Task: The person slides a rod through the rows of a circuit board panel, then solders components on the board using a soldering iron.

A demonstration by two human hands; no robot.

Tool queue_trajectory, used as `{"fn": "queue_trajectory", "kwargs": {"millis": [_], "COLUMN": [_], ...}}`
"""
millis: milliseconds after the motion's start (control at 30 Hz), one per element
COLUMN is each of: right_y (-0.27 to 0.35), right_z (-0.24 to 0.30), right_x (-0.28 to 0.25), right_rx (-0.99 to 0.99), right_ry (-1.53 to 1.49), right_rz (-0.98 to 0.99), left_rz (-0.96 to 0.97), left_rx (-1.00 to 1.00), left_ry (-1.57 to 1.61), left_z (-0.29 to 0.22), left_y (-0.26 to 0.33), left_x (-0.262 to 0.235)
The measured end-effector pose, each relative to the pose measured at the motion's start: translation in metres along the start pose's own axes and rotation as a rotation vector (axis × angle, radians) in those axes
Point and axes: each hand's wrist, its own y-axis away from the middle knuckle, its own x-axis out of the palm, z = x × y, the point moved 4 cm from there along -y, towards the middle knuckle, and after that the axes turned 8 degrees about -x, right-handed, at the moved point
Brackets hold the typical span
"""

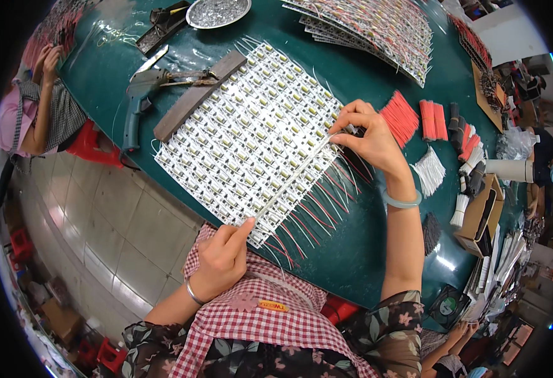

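Note:
A large white circuit-board panel [238, 132] lies tilted before me, with rows of small olive-yellow parts and short white wires. Red and white wires hang off its near right edge. A thin pale strip [296, 171] crosses the panel near that edge, between my hands. At its near end is my left hand [223, 258], fingers curled, index fingertip pressing on the strip. My right hand [368, 135] pinches around the far end at the panel's right corner. A small dark bit shows between those fingers, too small to name.
A dark bar [199, 94] lies along the panel's far left edge, beside a teal-handled soldering gun [139, 107]. Beyond are a metal bowl [218, 11] and stacked panels [377, 34]. Red wire bundles [400, 118], white wires [429, 170] and a cardboard box [483, 217] sit rightward. Other people work nearby.

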Motion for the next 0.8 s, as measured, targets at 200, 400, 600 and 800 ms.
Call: {"fn": "queue_trajectory", "kwargs": {"millis": [200, 400, 600, 800], "right_y": [0.002, 0.002, -0.001, -0.003], "right_z": [-0.003, -0.003, -0.002, 0.002], "right_x": [-0.002, 0.001, 0.001, -0.001], "right_rx": [0.006, 0.045, 0.071, 0.050], "right_ry": [-0.032, -0.011, -0.012, 0.054], "right_rz": [0.018, 0.030, 0.068, 0.082], "left_rz": [0.090, 0.218, 0.355, 0.520], "left_rx": [0.010, 0.022, 0.103, 0.113], "left_ry": [-0.052, -0.218, -0.324, -0.380], "left_z": [-0.005, -0.011, -0.011, -0.021], "left_y": [-0.001, -0.005, -0.010, -0.024], "left_x": [-0.002, -0.005, -0.002, -0.001]}}
